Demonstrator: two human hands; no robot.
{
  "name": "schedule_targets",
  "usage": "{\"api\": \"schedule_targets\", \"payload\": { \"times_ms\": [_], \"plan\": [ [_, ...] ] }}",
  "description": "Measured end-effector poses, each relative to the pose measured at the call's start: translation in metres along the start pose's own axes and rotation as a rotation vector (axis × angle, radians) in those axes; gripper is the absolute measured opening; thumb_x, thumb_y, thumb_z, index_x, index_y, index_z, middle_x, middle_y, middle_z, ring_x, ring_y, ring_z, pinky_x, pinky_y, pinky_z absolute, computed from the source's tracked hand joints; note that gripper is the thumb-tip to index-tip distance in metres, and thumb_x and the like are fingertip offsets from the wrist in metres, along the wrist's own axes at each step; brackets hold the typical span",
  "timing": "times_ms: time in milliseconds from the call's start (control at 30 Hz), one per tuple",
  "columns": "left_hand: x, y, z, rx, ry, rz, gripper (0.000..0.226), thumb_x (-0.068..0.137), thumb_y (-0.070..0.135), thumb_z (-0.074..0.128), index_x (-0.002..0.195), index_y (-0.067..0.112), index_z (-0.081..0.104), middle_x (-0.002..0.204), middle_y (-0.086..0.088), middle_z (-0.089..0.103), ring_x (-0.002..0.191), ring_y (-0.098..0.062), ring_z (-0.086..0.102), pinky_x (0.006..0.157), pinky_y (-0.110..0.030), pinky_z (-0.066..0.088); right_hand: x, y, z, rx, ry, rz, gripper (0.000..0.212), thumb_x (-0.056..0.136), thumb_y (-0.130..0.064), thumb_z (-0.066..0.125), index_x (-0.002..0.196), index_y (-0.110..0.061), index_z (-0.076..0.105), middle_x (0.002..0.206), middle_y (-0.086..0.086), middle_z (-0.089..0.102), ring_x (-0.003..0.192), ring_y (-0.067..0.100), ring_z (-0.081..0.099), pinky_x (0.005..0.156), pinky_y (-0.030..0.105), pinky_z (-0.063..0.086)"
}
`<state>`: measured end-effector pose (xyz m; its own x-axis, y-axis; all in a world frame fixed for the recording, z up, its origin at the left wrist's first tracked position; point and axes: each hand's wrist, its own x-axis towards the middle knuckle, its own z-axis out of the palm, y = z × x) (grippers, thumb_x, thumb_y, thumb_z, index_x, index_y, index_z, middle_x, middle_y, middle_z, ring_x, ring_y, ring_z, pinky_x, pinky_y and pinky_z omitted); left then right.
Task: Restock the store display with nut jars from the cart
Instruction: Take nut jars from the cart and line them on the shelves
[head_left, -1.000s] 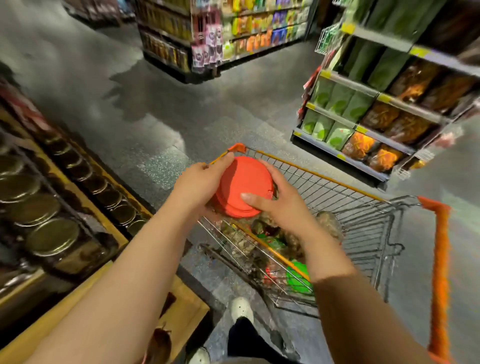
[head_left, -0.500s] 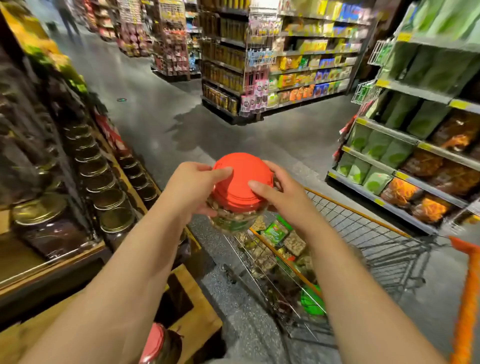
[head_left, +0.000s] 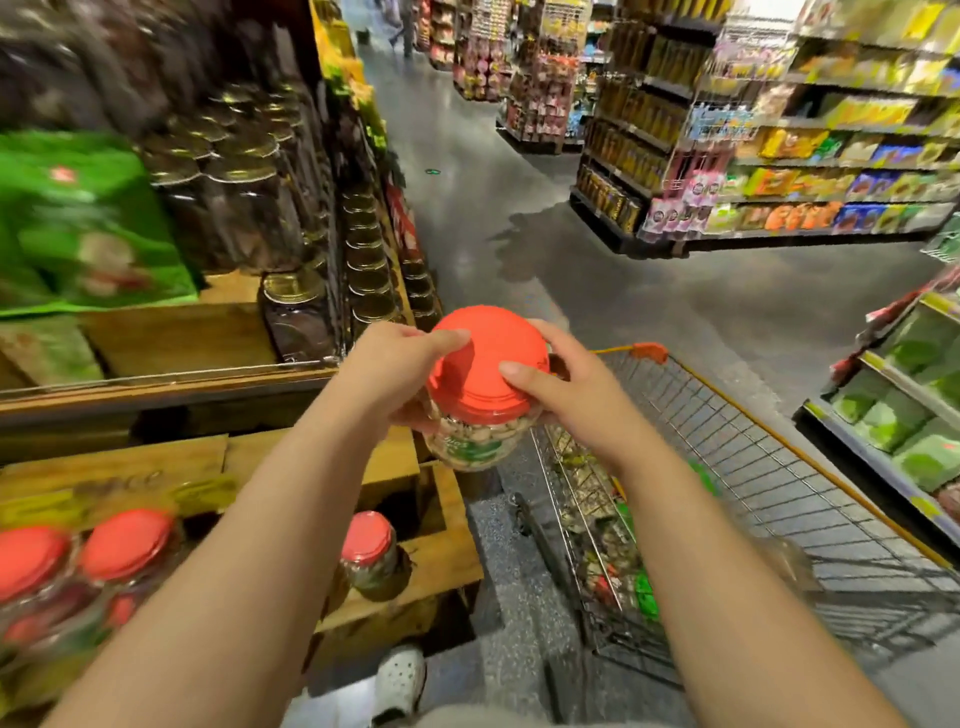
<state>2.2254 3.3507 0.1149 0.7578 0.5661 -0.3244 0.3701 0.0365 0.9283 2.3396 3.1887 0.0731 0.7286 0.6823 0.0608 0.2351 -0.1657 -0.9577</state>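
Observation:
A clear nut jar with a red lid and a green label hangs in the air at the middle of the view, between the wooden display on the left and the wire cart on the right. My left hand grips its left side, thumb on the lid. My right hand grips its right side, fingers over the lid's edge. Several red-lidded jars stand on the display's low wooden shelf. More packets and jars lie in the cart, blurred.
Gold-lidded dark jars and green bags fill the display's upper shelves. Store shelves stand across the aisle, and a rack of green bags at the right. My white shoe is on the grey floor beside the cart.
Both hands have lifted the jar out of the cart and carried it left, towards the wooden display. My view has swung left and up.

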Motion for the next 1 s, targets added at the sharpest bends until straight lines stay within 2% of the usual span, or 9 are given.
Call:
{"api": "schedule_targets", "payload": {
  "times_ms": [100, 233, 333, 433, 500, 567, 700, 900, 1000],
  "plan": [
    [-0.016, -0.014, -0.026, 0.01, 0.083, -0.036, 0.04, 0.089, 0.04, 0.075, 0.112, 0.008, 0.068, 0.108, -0.019, 0.069, 0.074, -0.033, 0.069, 0.051, -0.045, 0.061, 0.002, -0.001, 0.03, -0.003, -0.093, -0.002, 0.07, 0.069, -0.062, 0.076, 0.133, -0.044, 0.057, 0.121, -0.007, 0.069, 0.104, 0.015, 0.068, 0.097, 0.05, 0.056],
    [-0.026, -0.034, -0.062, -0.015, 0.167, -0.086, 0.048, 0.089, 0.042, 0.075, 0.121, 0.008, 0.065, 0.106, -0.011, 0.066, 0.083, -0.035, 0.071, 0.056, -0.049, 0.063, 0.009, -0.005, 0.071, -0.011, -0.195, 0.036, 0.072, 0.067, -0.066, 0.076, 0.134, -0.048, 0.055, 0.126, -0.007, 0.066, 0.114, 0.018, 0.066, 0.098, 0.053, 0.055],
    [-0.028, -0.05, -0.091, -0.031, 0.207, -0.114, 0.049, 0.088, 0.043, 0.075, 0.122, 0.01, 0.066, 0.118, -0.009, 0.066, 0.091, -0.04, 0.072, 0.06, -0.053, 0.063, 0.017, -0.007, 0.105, -0.004, -0.264, 0.063, 0.054, 0.076, -0.057, 0.079, 0.125, -0.052, 0.057, 0.125, -0.009, 0.064, 0.116, 0.017, 0.065, 0.092, 0.05, 0.059],
    [-0.023, -0.064, -0.117, -0.047, 0.226, -0.134, 0.046, 0.088, 0.043, 0.076, 0.118, 0.01, 0.066, 0.118, -0.01, 0.065, 0.088, -0.041, 0.072, 0.059, -0.054, 0.063, 0.026, -0.008, 0.134, 0.001, -0.296, 0.122, 0.048, 0.089, -0.041, 0.076, 0.131, -0.041, 0.053, 0.128, -0.005, 0.06, 0.113, 0.019, 0.065, 0.085, 0.046, 0.062],
    [-0.018, -0.073, -0.137, -0.058, 0.228, -0.166, 0.042, 0.088, 0.043, 0.076, 0.111, 0.01, 0.065, 0.107, -0.007, 0.065, 0.079, -0.042, 0.073, 0.06, -0.054, 0.063, 0.035, -0.008, 0.155, -0.017, -0.312, 0.166, 0.049, 0.09, -0.04, 0.075, 0.133, -0.037, 0.051, 0.127, -0.006, 0.058, 0.11, 0.019, 0.066, 0.084, 0.046, 0.063],
    [-0.01, -0.081, -0.154, -0.054, 0.223, -0.194, 0.04, 0.088, 0.044, 0.076, 0.108, 0.01, 0.065, 0.097, 0.001, 0.061, 0.081, -0.041, 0.072, 0.062, -0.054, 0.063, 0.043, -0.008, 0.175, -0.026, -0.323, 0.205, 0.052, 0.089, -0.041, 0.076, 0.134, -0.033, 0.051, 0.127, -0.006, 0.058, 0.107, 0.02, 0.068, 0.083, 0.047, 0.063],
    [0.014, -0.099, -0.196, -0.064, 0.194, -0.235, 0.034, 0.088, 0.045, 0.076, 0.1, 0.014, 0.067, 0.1, 0.004, 0.06, 0.091, -0.04, 0.071, 0.064, -0.056, 0.063, 0.065, 0.0, 0.222, -0.045, -0.32, 0.295, 0.052, 0.087, -0.04, 0.078, 0.132, -0.034, 0.051, 0.125, -0.005, 0.059, 0.104, 0.022, 0.069, 0.08, 0.048, 0.064],
    [0.042, -0.129, -0.245, -0.01, 0.166, -0.293, 0.049, 0.092, 0.051, 0.069, 0.122, 0.013, 0.062, 0.091, 0.007, 0.057, 0.085, -0.035, 0.072, 0.059, -0.044, 0.063, 0.084, 0.01, 0.285, -0.069, -0.325, 0.404, 0.05, 0.091, -0.036, 0.075, 0.133, -0.032, 0.047, 0.119, -0.005, 0.059, 0.106, 0.02, 0.066, 0.079, 0.046, 0.064],
    [0.054, -0.149, -0.267, -0.041, 0.142, -0.316, 0.047, 0.09, 0.053, 0.07, 0.12, 0.017, 0.065, 0.103, -0.002, 0.067, 0.091, -0.033, 0.071, 0.065, -0.045, 0.064, 0.092, 0.018, 0.313, -0.073, -0.33, 0.447, 0.046, 0.092, -0.035, 0.073, 0.131, -0.034, 0.048, 0.118, -0.004, 0.059, 0.108, 0.02, 0.065, 0.081, 0.044, 0.063]
  ]
}}
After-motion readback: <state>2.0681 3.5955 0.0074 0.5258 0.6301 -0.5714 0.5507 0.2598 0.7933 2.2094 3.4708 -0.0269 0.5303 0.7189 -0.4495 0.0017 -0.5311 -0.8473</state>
